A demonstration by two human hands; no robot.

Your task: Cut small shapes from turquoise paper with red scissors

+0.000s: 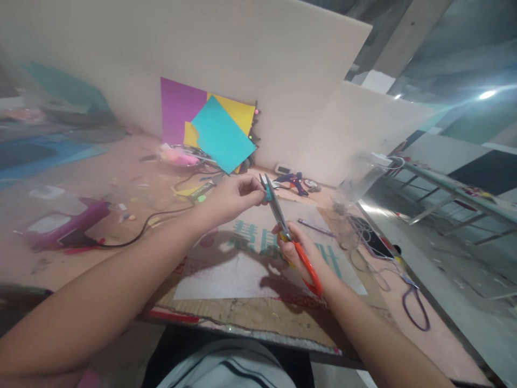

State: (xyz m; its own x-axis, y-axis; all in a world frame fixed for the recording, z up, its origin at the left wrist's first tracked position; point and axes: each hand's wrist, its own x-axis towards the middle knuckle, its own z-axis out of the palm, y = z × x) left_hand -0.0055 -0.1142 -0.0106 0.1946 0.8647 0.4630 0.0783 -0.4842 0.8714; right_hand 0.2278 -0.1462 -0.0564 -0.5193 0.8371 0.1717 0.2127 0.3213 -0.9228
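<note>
My left hand (pixel 238 196) pinches a small teal piece (pixel 267 193), probably paper or foam, between thumb and fingers. In my right hand (pixel 299 245) is a pair of scissors (pixel 307 269) with orange-red handles. The scissors' blades point up and away from me, slightly apart, with the teal piece at or between them; the exact contact is too small to tell. Below both hands lies a white sheet (pixel 226 280) bearing teal characters (pixel 244 234), partly covered by my right hand and shadows.
Cardboard (pixel 242 312) lies under the sheet. Teal, purple and yellow sheets (pixel 224 132) lean on the back board. A dark blue glue gun (pixel 297 182) lies behind my hands, a purple tool (pixel 76 221) with a cord at left. A phone (pixel 369 237) and cables are at right.
</note>
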